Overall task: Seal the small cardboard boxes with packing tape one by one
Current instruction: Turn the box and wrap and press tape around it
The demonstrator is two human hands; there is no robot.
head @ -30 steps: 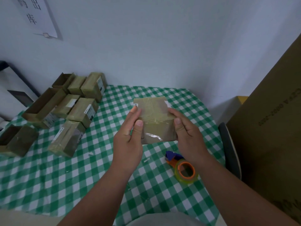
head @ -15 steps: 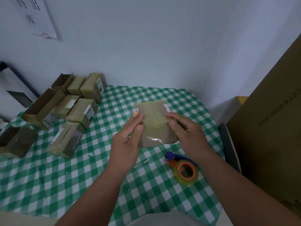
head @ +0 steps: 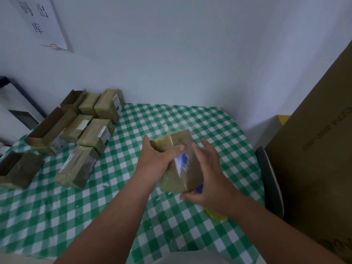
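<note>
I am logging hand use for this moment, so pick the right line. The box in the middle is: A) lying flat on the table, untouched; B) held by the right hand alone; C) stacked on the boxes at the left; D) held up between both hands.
D: the left hand grips the box at its upper end and the right hand holds its lower side, above the table.

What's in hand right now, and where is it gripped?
A small cardboard box. The left hand grips its upper left edge, thumb across the top; the right hand cups its right side and lower corner.

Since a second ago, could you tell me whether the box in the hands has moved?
Yes. The held box has turned and come nearer, now covering most of the tape dispenser on the checked tablecloth.
</note>
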